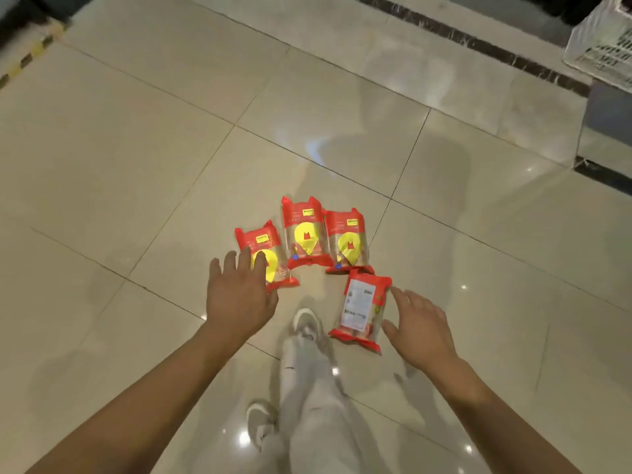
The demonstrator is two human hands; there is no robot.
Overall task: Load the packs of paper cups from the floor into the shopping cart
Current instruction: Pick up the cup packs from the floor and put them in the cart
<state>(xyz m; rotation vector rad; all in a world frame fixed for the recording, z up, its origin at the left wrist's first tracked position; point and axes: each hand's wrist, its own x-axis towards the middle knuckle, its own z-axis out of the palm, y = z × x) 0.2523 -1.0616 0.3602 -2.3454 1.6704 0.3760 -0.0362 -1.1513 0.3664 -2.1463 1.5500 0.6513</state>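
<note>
Both hands out toward cup packs on the floor (136,165).

The right hand (419,323) is spread and holds nothing, just beside the near pack (362,309), which lies white label up. The left hand (239,295), also spread and empty, is over the left pack (273,246) (contact unclear). Beyond lie the mid pack (306,234) and right pack (349,241), side by side. Each is clear film with red ends and a yellow drop mark. They are likely light, crushable and slick, so grip gently round the middle. Far right, a white mesh wall (602,39) may be the cart.
</note>
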